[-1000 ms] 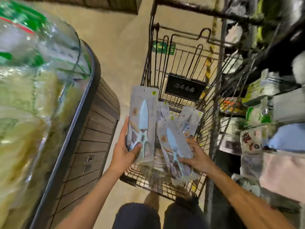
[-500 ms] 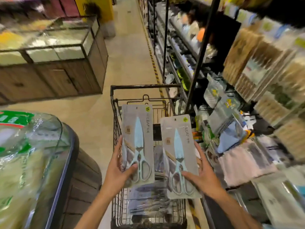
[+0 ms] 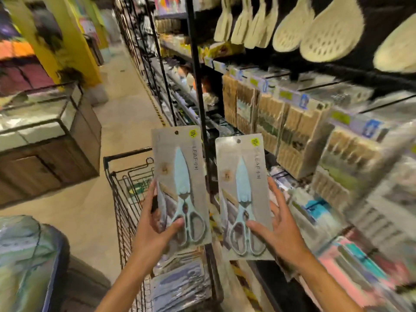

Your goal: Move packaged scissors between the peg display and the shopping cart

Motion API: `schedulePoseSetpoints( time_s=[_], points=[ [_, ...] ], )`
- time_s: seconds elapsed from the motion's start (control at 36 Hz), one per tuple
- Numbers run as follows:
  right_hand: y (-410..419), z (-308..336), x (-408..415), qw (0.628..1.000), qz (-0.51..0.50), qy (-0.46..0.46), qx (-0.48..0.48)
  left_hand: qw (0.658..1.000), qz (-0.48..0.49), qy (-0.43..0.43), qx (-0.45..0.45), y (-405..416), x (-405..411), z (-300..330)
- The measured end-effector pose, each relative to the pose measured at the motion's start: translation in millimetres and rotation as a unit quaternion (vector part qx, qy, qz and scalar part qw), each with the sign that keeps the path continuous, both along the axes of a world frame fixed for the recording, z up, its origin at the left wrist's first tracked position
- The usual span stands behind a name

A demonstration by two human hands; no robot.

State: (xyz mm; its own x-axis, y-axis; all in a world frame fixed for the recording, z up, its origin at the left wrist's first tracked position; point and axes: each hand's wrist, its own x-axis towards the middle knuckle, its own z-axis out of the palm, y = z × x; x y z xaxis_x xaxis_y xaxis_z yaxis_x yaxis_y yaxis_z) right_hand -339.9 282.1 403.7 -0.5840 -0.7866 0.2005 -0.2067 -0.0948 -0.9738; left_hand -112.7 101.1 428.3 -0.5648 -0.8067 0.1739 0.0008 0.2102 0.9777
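Two packs of scissors held up side by side in front of the hanging display, above the cart.

The peg display fills the right side of the aisle, blurred, with pale slotted spoons hanging along the top and rows of carded goods below. Lower down, the wire shopping cart stands against it, with more flat packages piled in its basket. Above the cart, the left pack of scissors stands upright, blue blades pointing up; the left hand grips its lower edge, thumb across the front by the handles, fingers behind the side. Just beside it, slightly lower, the right pack of scissors is pinched by the right hand, thumb on the front and fingers spread up along its right edge.
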Motion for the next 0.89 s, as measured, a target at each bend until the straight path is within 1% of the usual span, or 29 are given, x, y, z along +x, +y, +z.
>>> schedulePoseSetpoints(
  time_s=[0.11, 0.19, 0.31, 0.36, 0.42, 0.47, 0.56, 0.64, 0.72, 0.81, 0.89],
  points=[
    [43, 15, 11, 0.998, -0.060, 0.005, -0.007, 0.998, -0.053, 0.016, 0.009, 20, -5, 11],
    [78, 24, 27, 0.994, -0.105, 0.008, -0.012, 0.995, -0.102, 0.017, -0.005, 32, -8, 18],
    [119, 39, 58, 0.984, -0.173, 0.022, -0.018, 0.983, -0.180, 0.014, -0.043, 44, -13, 23],
    [137, 44, 77, 0.976, -0.217, 0.036, -0.009, 0.975, -0.218, 0.025, -0.029, 54, -14, 24],
    [157, 49, 97, 0.964, -0.262, 0.039, -0.008, 0.965, -0.258, 0.039, -0.017, 67, -14, 26],
    [177, 54, 118, 0.953, -0.299, 0.042, -0.004, 0.954, -0.296, 0.037, -0.039, 78, -14, 27],
    [210, 58, 150, 0.937, -0.345, 0.049, -0.001, 0.934, -0.353, 0.034, -0.041, 100, -13, 29],
    [245, 67, 183, 0.923, -0.382, 0.051, -0.008, 0.911, -0.407, 0.055, -0.032, 133, -11, 37],
    [282, 74, 212, 0.905, -0.420, 0.062, -0.009, 0.895, -0.441, 0.069, -0.012, 167, -12, 39],
    [323, 80, 237, 0.885, -0.462, 0.057, -0.020, 0.881, -0.469, 0.063, -0.017, 204, -14, 42],
    [364, 86, 260, 0.868, -0.492, 0.055, -0.026, 0.865, -0.494, 0.087, -0.014, 247, -11, 51]
  ],
)
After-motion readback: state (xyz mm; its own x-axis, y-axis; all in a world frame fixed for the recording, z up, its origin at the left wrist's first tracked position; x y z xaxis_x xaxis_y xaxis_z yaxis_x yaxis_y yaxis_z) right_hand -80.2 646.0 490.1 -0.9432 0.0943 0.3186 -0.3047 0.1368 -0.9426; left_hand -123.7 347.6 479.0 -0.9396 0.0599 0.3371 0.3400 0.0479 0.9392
